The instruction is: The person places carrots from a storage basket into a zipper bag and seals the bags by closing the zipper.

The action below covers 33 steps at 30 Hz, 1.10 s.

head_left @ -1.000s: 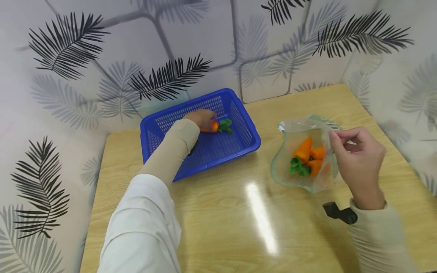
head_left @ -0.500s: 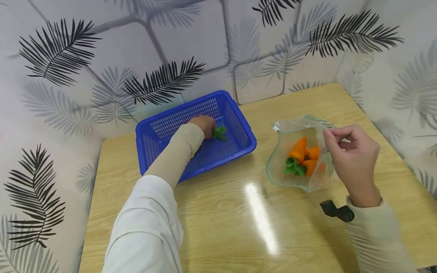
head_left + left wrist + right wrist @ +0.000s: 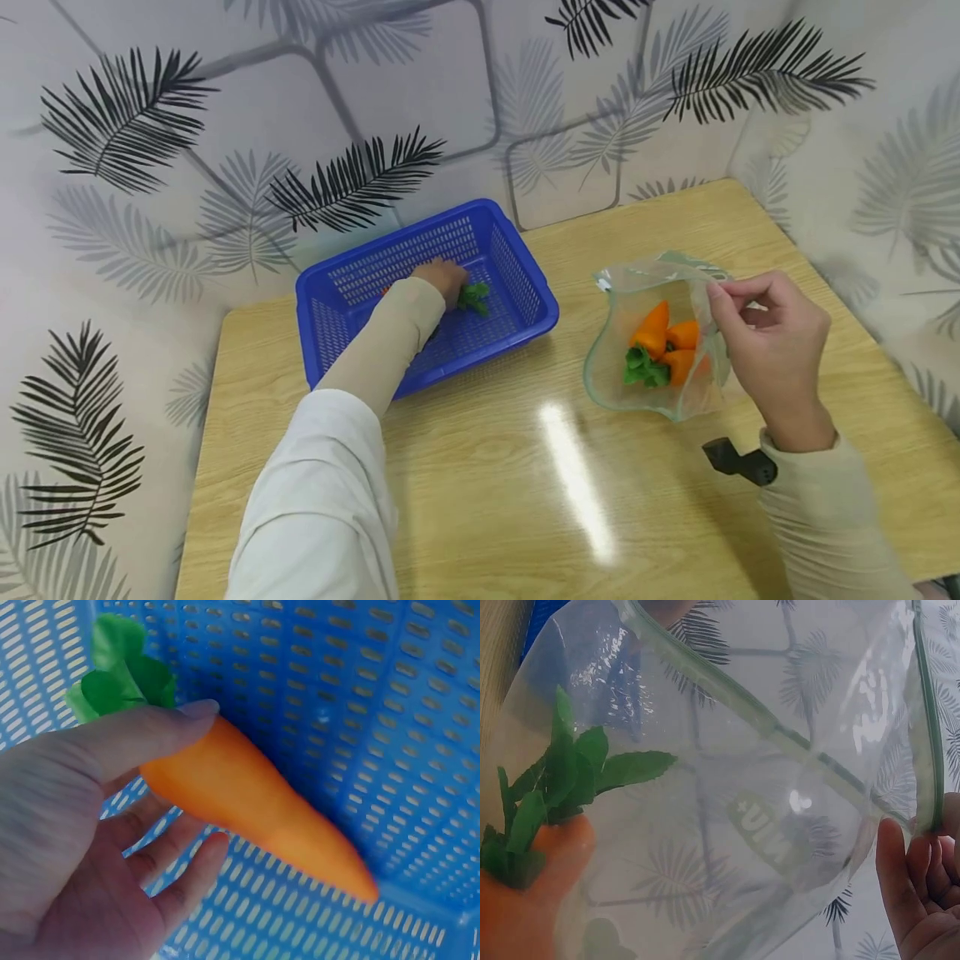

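Inside the blue plastic basket (image 3: 517, 337), my left hand (image 3: 442, 279) grips an orange carrot (image 3: 255, 802) with green leaves (image 3: 124, 667). The left wrist view shows the thumb across its thick end and fingers underneath, with the tapered tip pointing away. In the head view only the leaves (image 3: 474, 297) stick out past the hand. My right hand (image 3: 780, 350) pinches the rim of a clear zip bag (image 3: 607, 367) between thumb and fingers. The bag's mouth stands apart, and several orange carrots (image 3: 651, 331) with green tops lie inside it.
A wooden table (image 3: 487, 483) carries the basket at back left and the bag at right. A leaf-patterned wall (image 3: 420, 75) rises directly behind the basket. Left of my sleeve, a small orange patch (image 3: 386, 290) shows in the basket. A black mount (image 3: 738, 462) juts from my right cuff.
The head view has shifted slightly. My left hand has closed over the carrot, so its orange body, visible earlier, is now covered in the head view. My right hand keeps its hold on the bag.
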{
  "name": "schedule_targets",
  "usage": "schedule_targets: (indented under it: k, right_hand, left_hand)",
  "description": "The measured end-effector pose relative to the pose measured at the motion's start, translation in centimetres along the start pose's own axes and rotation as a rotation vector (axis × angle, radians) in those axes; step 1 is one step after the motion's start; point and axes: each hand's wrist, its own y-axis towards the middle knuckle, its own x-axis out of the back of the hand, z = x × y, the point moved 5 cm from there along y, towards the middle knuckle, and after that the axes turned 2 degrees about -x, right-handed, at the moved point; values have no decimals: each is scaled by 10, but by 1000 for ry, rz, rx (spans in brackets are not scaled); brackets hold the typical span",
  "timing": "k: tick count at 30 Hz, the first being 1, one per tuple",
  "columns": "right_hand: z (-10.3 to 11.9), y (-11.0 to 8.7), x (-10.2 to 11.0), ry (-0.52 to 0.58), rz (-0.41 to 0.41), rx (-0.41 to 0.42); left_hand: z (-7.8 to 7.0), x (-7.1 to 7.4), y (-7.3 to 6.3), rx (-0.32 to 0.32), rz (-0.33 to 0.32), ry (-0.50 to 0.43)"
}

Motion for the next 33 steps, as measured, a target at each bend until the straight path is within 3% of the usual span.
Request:
schedule_targets:
  k: [6, 10, 19, 26, 29, 33]
  right_hand:
    - [2, 0, -4, -6, 11, -8]
    - [7, 1, -6, -13, 16, -18]
    - [14, 0, -12, -3, 27, -36]
    - [12, 1, -12, -15, 22, -35]
    - [8, 2, -11, -17, 24, -27]
    - [2, 2, -11, -18, 28, -22]
  left_hand:
    - [16, 8, -2, 19, -38, -48]
    - [25, 20, -10, -21, -96, -85]
    - [30, 52, -50, -169, -289, -400]
    - [30, 59, -73, -299, -437, -641]
    - [30, 59, -84, -331, -468, -688]
    - [28, 60, -100, -343, -552, -641]
